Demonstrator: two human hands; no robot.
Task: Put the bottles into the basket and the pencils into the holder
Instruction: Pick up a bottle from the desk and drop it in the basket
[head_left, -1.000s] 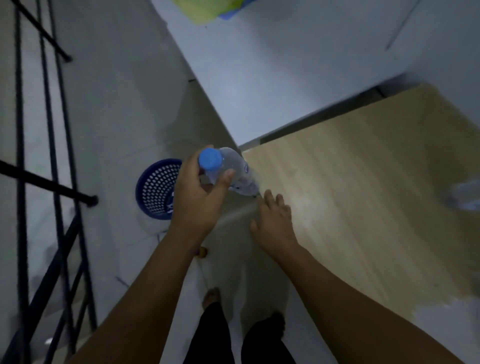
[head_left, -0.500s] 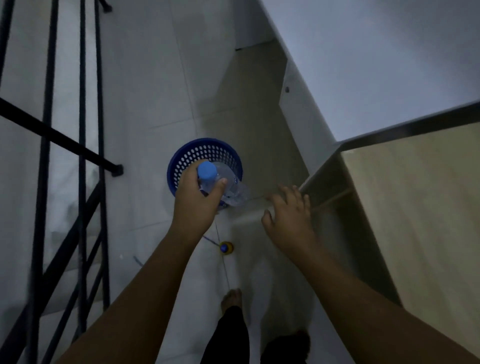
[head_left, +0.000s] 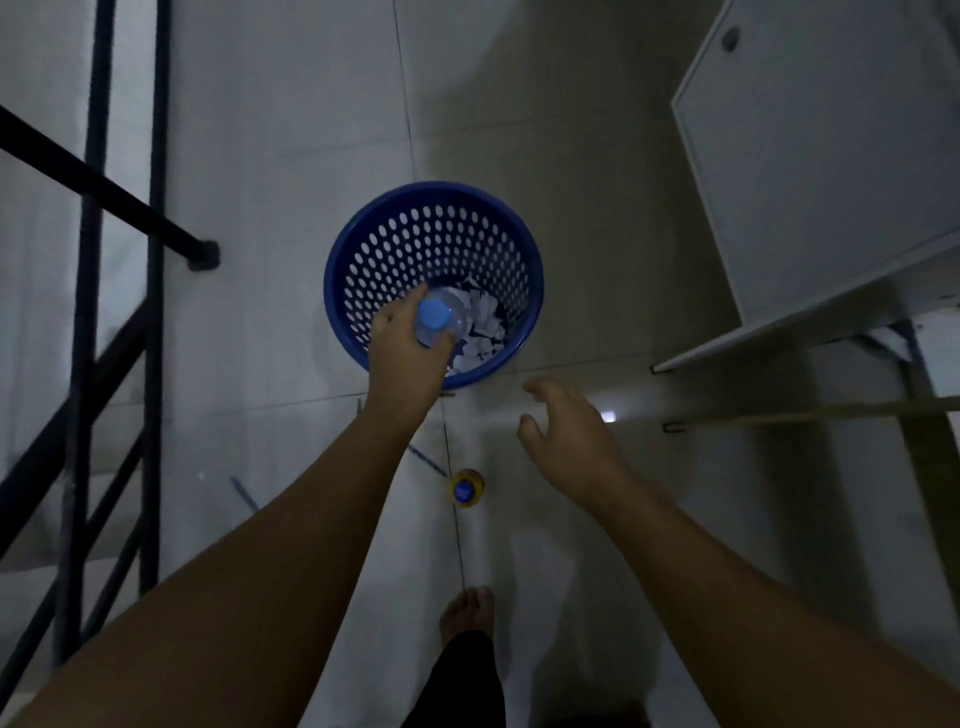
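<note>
A round blue perforated basket (head_left: 363, 249) stands on the tiled floor with scraps of white paper at its bottom. My left hand (head_left: 405, 358) grips a clear plastic bottle (head_left: 451, 318) with a blue cap, held upright over the near side of the basket's opening. Most of the bottle's body is hidden behind the cap and my fingers. My right hand (head_left: 566, 436) hovers to the right of the basket above the floor, fingers loosely spread, holding nothing. No pencils or holder are in view.
A black metal railing (head_left: 93, 332) runs down the left side. A white cabinet (head_left: 831, 171) and a table's edge and legs (head_left: 810, 410) stand on the right. A small yellow and blue round object (head_left: 466, 487) lies on the floor near my bare foot (head_left: 467, 610).
The view has swung from the wooden tabletop down to the floor. My left hand carried the bottle from the table's corner to over the basket's opening. My right hand left the table's edge.
</note>
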